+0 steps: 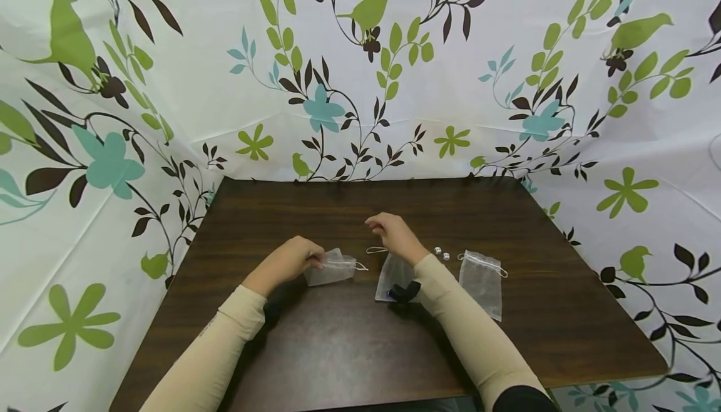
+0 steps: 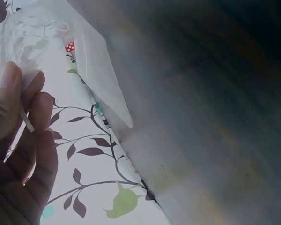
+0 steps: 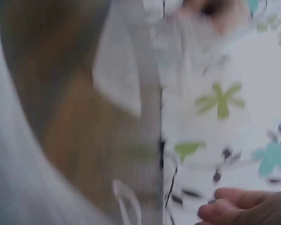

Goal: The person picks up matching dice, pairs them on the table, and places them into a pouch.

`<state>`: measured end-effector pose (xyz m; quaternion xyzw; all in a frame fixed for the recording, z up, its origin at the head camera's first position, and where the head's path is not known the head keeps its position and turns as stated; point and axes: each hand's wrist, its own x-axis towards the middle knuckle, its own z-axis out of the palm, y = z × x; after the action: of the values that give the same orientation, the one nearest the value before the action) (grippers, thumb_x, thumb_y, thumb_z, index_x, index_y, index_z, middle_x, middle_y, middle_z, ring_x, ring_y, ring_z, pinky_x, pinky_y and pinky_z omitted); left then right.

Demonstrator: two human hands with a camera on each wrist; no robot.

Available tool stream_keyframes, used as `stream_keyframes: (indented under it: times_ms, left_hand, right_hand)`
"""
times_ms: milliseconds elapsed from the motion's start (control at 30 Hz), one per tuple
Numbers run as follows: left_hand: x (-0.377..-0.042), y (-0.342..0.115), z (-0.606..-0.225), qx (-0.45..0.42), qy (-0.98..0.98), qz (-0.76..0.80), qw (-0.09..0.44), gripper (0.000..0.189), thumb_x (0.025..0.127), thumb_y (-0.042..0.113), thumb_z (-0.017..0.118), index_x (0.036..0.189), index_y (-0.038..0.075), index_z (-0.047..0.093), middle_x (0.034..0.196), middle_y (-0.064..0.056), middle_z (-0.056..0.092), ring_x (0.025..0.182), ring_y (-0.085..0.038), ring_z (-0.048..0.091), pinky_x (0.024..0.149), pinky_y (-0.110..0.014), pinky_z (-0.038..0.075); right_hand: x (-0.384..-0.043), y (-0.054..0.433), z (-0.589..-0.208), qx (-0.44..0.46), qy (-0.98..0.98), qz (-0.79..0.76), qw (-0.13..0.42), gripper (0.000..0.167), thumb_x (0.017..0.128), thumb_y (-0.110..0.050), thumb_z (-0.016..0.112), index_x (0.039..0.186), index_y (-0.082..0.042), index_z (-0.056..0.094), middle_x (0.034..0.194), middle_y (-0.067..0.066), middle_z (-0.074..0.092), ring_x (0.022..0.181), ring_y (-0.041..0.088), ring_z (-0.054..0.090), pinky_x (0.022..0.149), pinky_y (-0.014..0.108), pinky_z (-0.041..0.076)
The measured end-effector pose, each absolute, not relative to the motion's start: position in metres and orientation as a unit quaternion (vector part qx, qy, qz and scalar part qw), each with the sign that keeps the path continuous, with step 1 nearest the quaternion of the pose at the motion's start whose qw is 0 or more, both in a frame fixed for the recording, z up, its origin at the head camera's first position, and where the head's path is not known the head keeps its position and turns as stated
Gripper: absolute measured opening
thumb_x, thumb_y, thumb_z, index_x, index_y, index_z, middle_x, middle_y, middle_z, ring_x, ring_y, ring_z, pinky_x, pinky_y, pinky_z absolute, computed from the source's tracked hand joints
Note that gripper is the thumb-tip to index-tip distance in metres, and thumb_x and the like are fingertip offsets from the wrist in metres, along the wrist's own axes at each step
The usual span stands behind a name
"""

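**Sheer drawstring pouch pinched in my left hand, right hand raised nearby**

My left hand [image 1: 286, 263] pinches the near-left end of a sheer white drawstring pouch [image 1: 333, 272] between thumb and bent fingers. The pouch is at the left of the three on the dark wood-grain table [image 1: 349, 349], its cord loop pointing right, toward my other arm. In the left wrist view, a pale strip pokes out below my fingertips, and a small red piece with white spots [image 2: 70, 46] shows near the pouch's edge; I cannot tell whether it lies inside.

My right hand [image 1: 397, 236] is above the far end of a second sheer pouch [image 1: 387, 276], fingers bent and pointing left. The right wrist view is blurred, so I cannot tell whether they hold anything. My forearm partly hides this pouch; a black object [image 1: 404, 292] overlaps its near end.

Two white dice [image 1: 442, 253] sit close together just beyond my right wrist. To the right of them, a third sheer pouch [image 1: 484, 283] lies flat, drawstring at its far end, partly behind my cream sleeve [image 1: 470, 330]. White cloth [image 1: 197, 105] printed with leaves, birds and flowers hangs around the table.
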<state>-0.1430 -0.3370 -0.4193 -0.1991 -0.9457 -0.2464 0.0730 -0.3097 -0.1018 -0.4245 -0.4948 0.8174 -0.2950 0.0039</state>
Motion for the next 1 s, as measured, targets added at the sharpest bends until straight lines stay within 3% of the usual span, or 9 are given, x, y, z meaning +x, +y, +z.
stream_keyframes:
  times_ms: [333, 733, 1000]
  left_hand:
    - [-0.140, -0.336, -0.425, -0.198, -0.944, -0.258, 0.059, 0.016, 0.084, 0.009, 0.079, 0.074, 0.012, 0.066, 0.073, 0.005, 0.068, 0.065, -0.001, 0.055, 0.061, -0.024, 0.049]
    - [-0.140, -0.335, -0.422, -0.194, -0.944, -0.262, 0.058, 0.012, 0.085, 0.011, 0.078, 0.078, 0.015, 0.070, 0.076, 0.010, 0.068, 0.068, -0.002, 0.060, 0.063, -0.024, 0.051]
    - [-0.139, -0.335, -0.422, -0.188, -0.945, -0.263, 0.051, 0.009, 0.085, 0.012, 0.079, 0.080, 0.016, 0.072, 0.077, 0.010, 0.070, 0.069, -0.003, 0.062, 0.064, -0.024, 0.052]
  right_hand:
    - [-0.350, -0.104, -0.442, -0.464, 0.864, -0.182, 0.076, 0.028, 0.089, 0.008, 0.071, 0.117, 0.003, 0.071, 0.120, 0.018, 0.069, 0.117, 0.034, 0.063, 0.102, 0.045, 0.047]
    - [-0.355, -0.116, -0.447, -0.468, 0.864, -0.177, 0.061, 0.017, 0.092, 0.006, 0.068, 0.107, 0.002, 0.074, 0.106, 0.015, 0.072, 0.103, 0.029, 0.068, 0.093, 0.041, 0.053]
    - [-0.357, -0.136, -0.439, -0.469, 0.859, -0.190, 0.070, 0.019, 0.092, 0.004, 0.069, 0.110, 0.003, 0.074, 0.109, 0.016, 0.073, 0.103, 0.028, 0.069, 0.092, 0.039, 0.053]
